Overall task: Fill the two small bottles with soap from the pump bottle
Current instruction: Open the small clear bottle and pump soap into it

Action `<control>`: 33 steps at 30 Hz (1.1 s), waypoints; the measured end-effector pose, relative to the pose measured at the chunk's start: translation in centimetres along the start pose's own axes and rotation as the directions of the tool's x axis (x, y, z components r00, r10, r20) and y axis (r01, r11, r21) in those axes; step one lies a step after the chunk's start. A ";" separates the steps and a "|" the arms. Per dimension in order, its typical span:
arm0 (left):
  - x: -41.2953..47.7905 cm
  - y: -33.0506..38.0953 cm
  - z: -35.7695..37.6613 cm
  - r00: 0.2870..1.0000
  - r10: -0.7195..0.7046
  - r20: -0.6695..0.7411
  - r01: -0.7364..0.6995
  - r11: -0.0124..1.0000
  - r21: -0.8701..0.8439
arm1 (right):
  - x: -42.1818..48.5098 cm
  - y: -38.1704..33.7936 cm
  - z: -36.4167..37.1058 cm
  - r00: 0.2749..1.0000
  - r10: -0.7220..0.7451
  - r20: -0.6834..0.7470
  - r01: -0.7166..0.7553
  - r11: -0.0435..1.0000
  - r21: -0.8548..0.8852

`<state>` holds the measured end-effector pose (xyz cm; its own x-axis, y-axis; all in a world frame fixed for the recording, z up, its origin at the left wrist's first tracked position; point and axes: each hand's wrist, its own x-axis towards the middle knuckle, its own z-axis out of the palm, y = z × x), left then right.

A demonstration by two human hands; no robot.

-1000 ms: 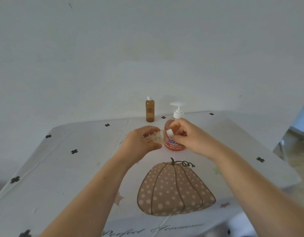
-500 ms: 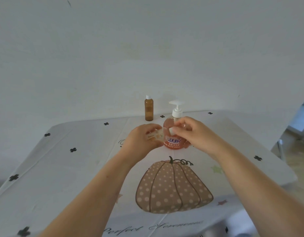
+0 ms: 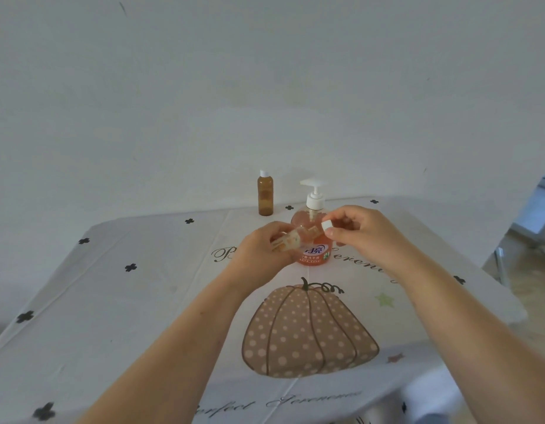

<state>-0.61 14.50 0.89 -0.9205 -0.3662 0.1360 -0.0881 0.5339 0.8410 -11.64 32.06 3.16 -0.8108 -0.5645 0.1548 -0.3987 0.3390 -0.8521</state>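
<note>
My left hand [image 3: 262, 249] grips a small clear bottle [image 3: 288, 242], tilted with its neck toward the right, above the table. My right hand [image 3: 361, 229] pinches the small white cap [image 3: 326, 224] a little to the right of that neck, apart from it. Behind both hands stands the pump bottle [image 3: 311, 234] with orange soap and a white pump head. A small amber bottle [image 3: 265, 194] with a white cap stands upright at the far edge, left of the pump bottle.
The table carries a white cloth [image 3: 127, 301] with black crosses and a dotted pumpkin print [image 3: 308, 332]. A plain wall rises right behind the table. The table's right edge drops to a floor at the far right.
My right hand has pulled the white cap away from the clear bottle's neck, to the right. The left hand keeps its hold on the bottle.
</note>
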 end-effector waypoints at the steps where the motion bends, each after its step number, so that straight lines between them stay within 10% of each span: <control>1: 0.0 -0.1 0.0 1.000 -0.006 -0.010 0.006 1.000 -0.003 | 0.2 0.5 -0.3 0.999 0.019 -0.047 -0.020 0.999 -0.029; 12: -0.1 -0.7 0.0 0.995 -0.005 -0.095 -0.001 0.998 -0.068 | 0.5 7.0 -1.5 0.978 0.183 -0.098 -0.203 0.743 -0.637; 19: 0.0 -0.5 -0.3 0.990 -0.025 -0.138 0.005 0.990 -0.140 | 0.6 6.1 -1.9 0.970 0.230 -0.079 -0.230 0.765 -0.602; 26: 1.1 0.0 -0.5 0.971 -0.064 -0.229 0.028 0.987 -0.158 | 2.9 -1.5 -0.9 0.958 -0.142 -0.248 0.064 0.952 -0.298; 33: 2.3 0.9 -0.9 0.959 0.001 -0.284 -0.025 0.996 -0.083 | 5.1 -4.6 0.0 0.976 -0.181 -0.124 0.136 0.943 -0.305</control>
<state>-2.50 13.44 2.40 -0.7744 -0.5674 0.2801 -0.0330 0.4782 0.8776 -13.96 27.62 7.88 -0.7721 -0.5187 0.3672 -0.6168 0.4722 -0.6298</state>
